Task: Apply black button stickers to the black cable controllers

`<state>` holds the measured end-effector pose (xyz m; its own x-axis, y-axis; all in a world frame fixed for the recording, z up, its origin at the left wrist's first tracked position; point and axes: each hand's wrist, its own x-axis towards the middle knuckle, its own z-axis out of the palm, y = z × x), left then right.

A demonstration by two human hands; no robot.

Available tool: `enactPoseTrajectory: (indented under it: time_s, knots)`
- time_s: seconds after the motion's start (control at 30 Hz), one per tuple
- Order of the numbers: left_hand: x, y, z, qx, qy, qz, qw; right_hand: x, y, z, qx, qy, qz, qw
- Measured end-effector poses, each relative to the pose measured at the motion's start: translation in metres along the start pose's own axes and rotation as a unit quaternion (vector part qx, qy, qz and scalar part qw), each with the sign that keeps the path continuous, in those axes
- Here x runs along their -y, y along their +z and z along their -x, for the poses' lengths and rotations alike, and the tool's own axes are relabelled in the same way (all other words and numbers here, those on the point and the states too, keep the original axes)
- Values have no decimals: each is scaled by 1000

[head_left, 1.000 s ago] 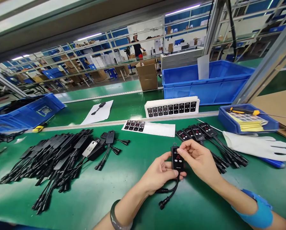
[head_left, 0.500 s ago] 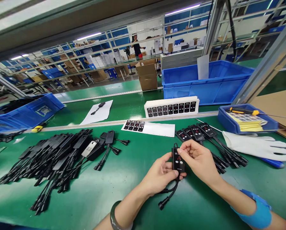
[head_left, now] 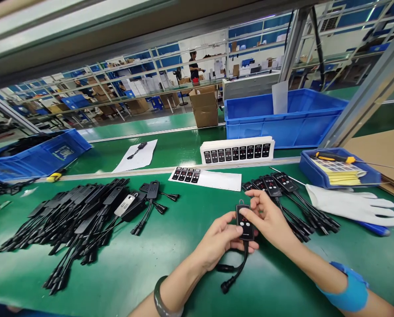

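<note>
Two bare hands work at a green surface (head_left: 292, 290), with a small black controller (head_left: 244, 232) held upright between them, its face toward the viewer. The left hand (head_left: 220, 241) grips it: the thumb lies over the lower left of the face, near two white buttons, while the other fingers wrap behind and their tips show past the lower right edge. The right hand (head_left: 272, 220) is loosely open; its thumb rests on the upper part of the face, the index finger is raised clear beyond the top right corner, and the lower fingers are partly hidden. A black cable (head_left: 242, 264) hangs below the left fingers. Beyond the hands lies a white sheet (head_left: 221, 180) with four black labels at its left end. Similar controllers with labelled faces (head_left: 272, 186) lie just beyond the right hand, near a white glove (head_left: 348, 204); a large pile of black units (head_left: 87, 202) lies well to the left.
</note>
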<state>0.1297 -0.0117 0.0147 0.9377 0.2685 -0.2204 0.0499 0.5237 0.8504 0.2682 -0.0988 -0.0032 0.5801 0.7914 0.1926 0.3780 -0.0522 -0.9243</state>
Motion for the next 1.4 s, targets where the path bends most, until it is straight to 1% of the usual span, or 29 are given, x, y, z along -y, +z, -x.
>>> enactPoseTrajectory:
  time_s: [0.13, 0.2, 0.27, 0.47, 0.6, 0.73, 0.83, 0.87, 0.9, 0.93, 0.97, 1.0, 1.03, 1.07, 1.1, 1.13, 1.17, 1.2, 1.27, 1.33, 1.4]
  knots:
    - [-2, -3, -4, -30, 21, 17, 999, 2, 8, 6, 100, 19, -25, 995]
    - [-3, -5, -5, -45, 31, 12, 998, 4, 11, 10, 125, 20, -20, 992]
    - [-2, -7, -7, -55, 35, 7, 998, 5, 12, 11, 137, 7, -16, 990]
    - [3, -8, -9, -61, 59, -60, 995, 3, 8, 9, 119, -39, -23, 992]
    - [5, -6, -9, -67, 66, -97, 991, 0, 11, 10, 113, -57, 21, 992]
    - [7, -6, -12, -80, 73, -71, 992, -3, 16, 11, 94, -91, 85, 988]
    - [6, -11, -16, -66, 88, -46, 993, -6, 14, 7, 64, -160, 175, 969]
    - [5, -15, -17, -63, 94, -70, 991, -8, 12, 4, 52, -182, 212, 959]
    - [3, -19, -19, -67, 107, -126, 984, -9, 9, 1, 39, -198, 252, 946]
    - [-1, -25, -21, -81, 132, -210, 965, -11, 5, -4, 24, -207, 297, 932]
    - [-5, -32, -22, -103, 166, -312, 930, -12, 0, -8, 10, -207, 346, 915]
    - [-9, -39, -24, -127, 199, -418, 877, -13, -5, -13, -4, -199, 398, 895]
    - [-14, -46, -26, -147, 219, -517, 814, -13, -10, -18, -15, -187, 452, 872]
    - [-18, -54, -28, -159, 221, -598, 754, -12, -15, -23, -26, -173, 502, 847]
    - [-21, -60, -30, -165, 209, -654, 708, -10, -18, -29, -36, -161, 541, 825]
    - [-23, -66, -32, -166, 190, -690, 678, -6, -19, -35, -40, -150, 560, 814]
    - [-24, -70, -34, -164, 172, -712, 661, -1, -18, -42, -35, -143, 559, 816]
    - [-23, -72, -36, -161, 161, -722, 653, 5, -15, -50, -20, -140, 544, 827]
    - [-20, -71, -37, -160, 163, -728, 646, 17, 0, -71, 31, -142, 494, 857]
    - [-15, -67, -37, -163, 170, -735, 635, 26, 24, -95, 79, -149, 453, 875]
    - [-12, -62, -37, -165, 177, -740, 627, 28, 53, -120, 110, -143, 424, 888]
